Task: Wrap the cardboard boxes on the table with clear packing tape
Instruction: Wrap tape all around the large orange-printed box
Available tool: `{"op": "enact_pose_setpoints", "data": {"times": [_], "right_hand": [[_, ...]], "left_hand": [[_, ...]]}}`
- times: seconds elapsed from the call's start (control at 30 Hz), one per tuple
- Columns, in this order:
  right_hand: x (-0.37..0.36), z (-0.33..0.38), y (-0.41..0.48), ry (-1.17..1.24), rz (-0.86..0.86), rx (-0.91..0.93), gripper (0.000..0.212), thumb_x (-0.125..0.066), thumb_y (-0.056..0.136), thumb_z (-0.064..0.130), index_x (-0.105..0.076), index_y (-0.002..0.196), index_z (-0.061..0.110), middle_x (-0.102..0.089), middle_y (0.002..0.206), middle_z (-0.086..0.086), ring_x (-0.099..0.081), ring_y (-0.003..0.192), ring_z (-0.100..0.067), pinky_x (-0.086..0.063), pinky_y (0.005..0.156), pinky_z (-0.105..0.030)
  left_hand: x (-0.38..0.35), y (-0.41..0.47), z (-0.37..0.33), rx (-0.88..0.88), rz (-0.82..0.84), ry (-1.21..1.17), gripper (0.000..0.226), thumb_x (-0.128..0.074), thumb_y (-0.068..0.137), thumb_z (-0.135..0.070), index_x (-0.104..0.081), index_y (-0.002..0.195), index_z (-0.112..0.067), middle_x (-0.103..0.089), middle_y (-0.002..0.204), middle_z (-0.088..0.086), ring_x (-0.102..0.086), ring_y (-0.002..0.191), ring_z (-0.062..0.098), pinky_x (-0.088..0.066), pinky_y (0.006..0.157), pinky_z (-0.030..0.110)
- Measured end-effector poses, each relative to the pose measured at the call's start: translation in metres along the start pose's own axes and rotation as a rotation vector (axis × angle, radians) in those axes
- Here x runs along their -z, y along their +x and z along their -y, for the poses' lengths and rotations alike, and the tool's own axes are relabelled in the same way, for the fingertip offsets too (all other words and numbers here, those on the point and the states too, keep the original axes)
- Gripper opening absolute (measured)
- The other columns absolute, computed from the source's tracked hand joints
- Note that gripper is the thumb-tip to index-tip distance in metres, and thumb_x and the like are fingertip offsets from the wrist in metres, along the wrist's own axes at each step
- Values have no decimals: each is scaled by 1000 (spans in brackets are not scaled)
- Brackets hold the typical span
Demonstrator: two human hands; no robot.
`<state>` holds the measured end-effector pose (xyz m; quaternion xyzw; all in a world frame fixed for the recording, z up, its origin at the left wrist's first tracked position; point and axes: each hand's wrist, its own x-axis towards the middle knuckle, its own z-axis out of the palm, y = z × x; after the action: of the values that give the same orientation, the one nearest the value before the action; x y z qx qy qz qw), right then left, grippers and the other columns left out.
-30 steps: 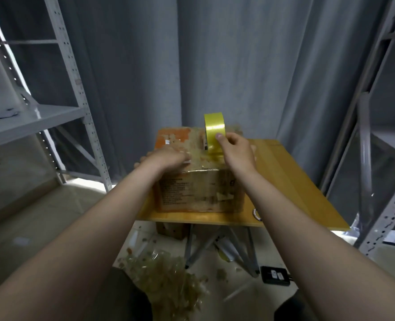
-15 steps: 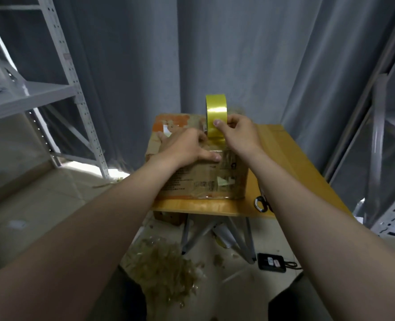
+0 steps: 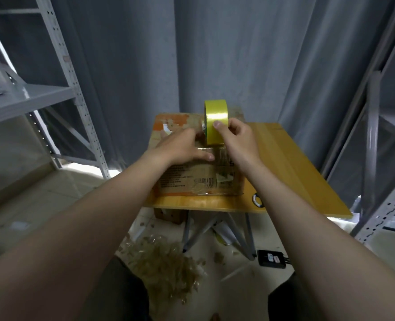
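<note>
A worn cardboard box (image 3: 199,181) with shiny tape on its faces sits on a small wooden table (image 3: 291,167). Standing on edge on the box top is a yellowish roll of packing tape (image 3: 216,114). My right hand (image 3: 238,140) grips the roll, thumb on its outer face. My left hand (image 3: 180,147) lies flat on the box top just left of the roll, fingers straight and thumb stretched toward the taped strip at the near edge.
Grey metal shelving stands at the left (image 3: 60,66) and right (image 3: 377,135), with a grey curtain behind. On the floor under the table lie a heap of crumpled tape scraps (image 3: 166,267), a black device (image 3: 271,261) and a small box (image 3: 168,213). Scissor handles (image 3: 258,200) poke out near the table's front edge.
The right hand has lifted and tilted the roll slightly back on the box top. The left hand slid forward over the top to press flat beside it. My view drew closer.
</note>
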<state>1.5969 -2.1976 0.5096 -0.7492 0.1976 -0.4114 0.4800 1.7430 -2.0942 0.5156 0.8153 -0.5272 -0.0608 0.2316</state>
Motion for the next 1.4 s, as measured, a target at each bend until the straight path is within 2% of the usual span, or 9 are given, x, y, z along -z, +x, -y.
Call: {"op": "enact_pose_setpoints", "data": {"times": [0.23,0.43,0.57,0.7,0.9,1.03,1.1,1.2,1.4], "right_hand": [[-6,5,0,5,-67,-35,39,-63,102,38,-53,67,23,-48,57,16,-42,54,-1,-33,56,-24],[-5,29,-14,100,-245,-59,48,-60,103,41,-40,63,24,-37,54,12,-33,50,-6,-27,48,-24],[-2,24,-37,125,-217,8,36,-59,104,34,-55,70,25,-51,56,16,-45,55,0,-36,52,-17],[4,23,-44,100,-177,41,32,-62,102,34,-68,92,4,-65,74,-3,-57,67,-7,-45,61,-25],[-5,20,-60,97,-223,-107,49,-66,93,55,-70,84,8,-74,74,-11,-71,69,-29,-59,68,-43],[-4,10,-86,174,-259,-241,47,-65,100,41,-71,96,-5,-75,75,-16,-71,55,-14,-56,57,-34],[-5,4,-95,180,-272,-290,52,-64,100,42,-67,98,-10,-75,74,-18,-73,58,-19,-60,65,-44],[-6,-1,-107,174,-265,-365,46,-62,100,45,-69,91,0,-74,65,-7,-75,70,-30,-61,75,-50],[-12,-25,-123,128,-239,-467,45,-63,99,47,-72,94,3,-76,71,-10,-73,61,-18,-63,73,-47]], "left_hand": [[-1,-3,12,-32,-28,80,56,-63,83,-70,-71,128,-38,-74,124,-5,-65,116,21,-52,98,47],[-4,-6,13,-5,-41,142,55,-58,90,-70,-64,136,-41,-65,141,-1,-57,130,30,-47,105,51],[-3,-4,11,9,-42,158,56,-56,92,-70,-61,139,-42,-61,145,-1,-56,132,29,-46,106,52],[-6,-5,8,7,-17,170,52,-51,92,-71,-61,137,-46,-63,141,-1,-57,129,30,-41,108,61],[-8,0,11,27,-21,153,53,-46,85,-78,-64,129,-54,-67,134,-1,-60,123,31,-45,104,56],[-7,1,9,30,-34,141,48,-53,94,-69,-64,135,-45,-63,143,0,-57,129,31,-43,108,54],[-6,2,9,34,-28,139,51,-54,94,-70,-63,137,-44,-60,147,-1,-54,133,31,-40,110,55],[-6,3,13,40,-5,134,58,-52,91,-73,-60,140,-43,-54,153,-4,-49,140,30,-35,113,59],[-6,4,15,35,0,118,63,-53,91,-73,-58,144,-39,-48,158,-7,-44,144,28,-34,115,59]]}}
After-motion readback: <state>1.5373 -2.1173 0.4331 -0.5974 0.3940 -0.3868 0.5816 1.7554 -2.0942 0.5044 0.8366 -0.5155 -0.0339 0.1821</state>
